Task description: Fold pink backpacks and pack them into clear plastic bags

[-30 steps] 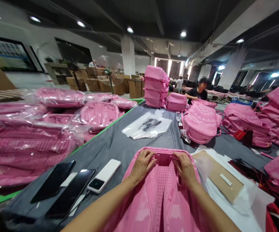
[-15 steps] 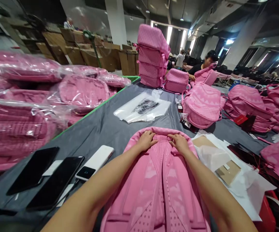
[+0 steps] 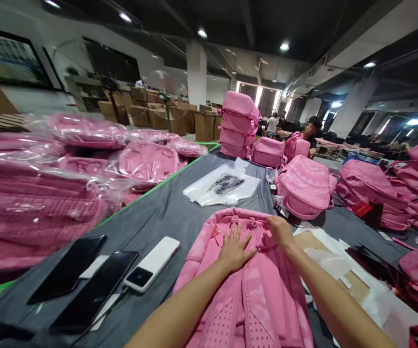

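Note:
A pink backpack (image 3: 226,299) lies in front of me with its straps facing up and its top edge pointing away. My left hand (image 3: 235,249) rests flat on its upper back panel, fingers spread. At the upper right edge, my right hand (image 3: 280,232) is closed on the backpack's rim, with its fingertips partly hidden. A small red tag (image 3: 215,231) shows on the panel, left of my left hand. Just beyond the backpack's top lie clear plastic bags (image 3: 221,186) with black print.
Two black phones (image 3: 94,292) and a white power bank (image 3: 153,263) lie at left. Plastic-wrapped pink backpacks (image 3: 147,162) fill the left side. More pink backpacks (image 3: 305,186) stand at right, near white paper (image 3: 324,261). A person (image 3: 312,130) is at the far end.
My left hand has moved from the top edge down onto the panel and spread out. My right hand has shifted to the upper right rim. The view has tilted up.

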Demonstrator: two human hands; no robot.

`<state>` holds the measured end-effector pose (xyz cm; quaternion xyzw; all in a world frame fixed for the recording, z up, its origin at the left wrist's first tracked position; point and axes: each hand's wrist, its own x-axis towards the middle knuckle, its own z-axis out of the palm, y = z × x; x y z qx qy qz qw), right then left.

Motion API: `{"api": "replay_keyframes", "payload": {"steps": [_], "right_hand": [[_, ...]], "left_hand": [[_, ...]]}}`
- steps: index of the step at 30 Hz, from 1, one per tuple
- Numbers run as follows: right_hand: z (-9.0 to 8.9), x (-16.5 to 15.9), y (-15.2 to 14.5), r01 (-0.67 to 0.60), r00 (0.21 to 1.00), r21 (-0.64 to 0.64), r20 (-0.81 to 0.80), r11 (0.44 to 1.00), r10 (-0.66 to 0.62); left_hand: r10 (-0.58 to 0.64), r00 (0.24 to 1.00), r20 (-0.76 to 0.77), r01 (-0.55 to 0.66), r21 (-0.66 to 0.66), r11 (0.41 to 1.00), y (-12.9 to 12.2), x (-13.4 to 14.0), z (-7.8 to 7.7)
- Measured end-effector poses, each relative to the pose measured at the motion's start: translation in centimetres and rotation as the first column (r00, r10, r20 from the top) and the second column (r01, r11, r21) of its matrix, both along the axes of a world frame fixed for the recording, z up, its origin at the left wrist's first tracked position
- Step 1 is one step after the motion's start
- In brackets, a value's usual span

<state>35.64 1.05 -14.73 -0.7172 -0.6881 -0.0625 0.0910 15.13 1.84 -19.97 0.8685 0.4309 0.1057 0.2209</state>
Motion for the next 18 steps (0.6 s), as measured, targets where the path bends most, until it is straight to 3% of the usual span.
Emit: {"api": "replay_keyframes", "payload": {"steps": [4,6,9,11,14,18], "right_hand": [[3.0,2.7,2.1,0.049,0.996,-0.124,0.074,0.991,-0.04],[2.9,3.4,4.0,0.05,0.995,-0.232,0.093,0.971,-0.029],[1.4,3.8,7.1,0.053,0.993,-0.372,0.116,0.927,-0.01],[0.1,4.1,8.5,0.074,0.991,-0.426,0.13,0.902,-0.02],[-0.6,4.6,8.7,0.106,0.988,-0.458,0.146,0.883,-0.043],[0.7,3.0,7.7,0.082,0.987,-0.442,0.163,0.893,-0.01]], "left_hand": [[0.02,0.998,0.06,-0.026,0.114,0.993,0.3,-0.2,-2.2],[0.017,0.997,0.08,-0.032,0.183,0.983,0.1,-0.3,-3.5],[-0.062,0.993,0.1,0.026,0.332,0.943,0.4,-0.3,-4.7],[-0.161,0.984,0.076,0.121,0.381,0.917,0.9,-0.1,-4.9],[-0.238,0.971,0.021,0.218,0.33,0.919,1.9,0.4,-4.3],[-0.222,0.975,0.002,0.213,0.283,0.935,2.1,0.6,-3.5]]}}
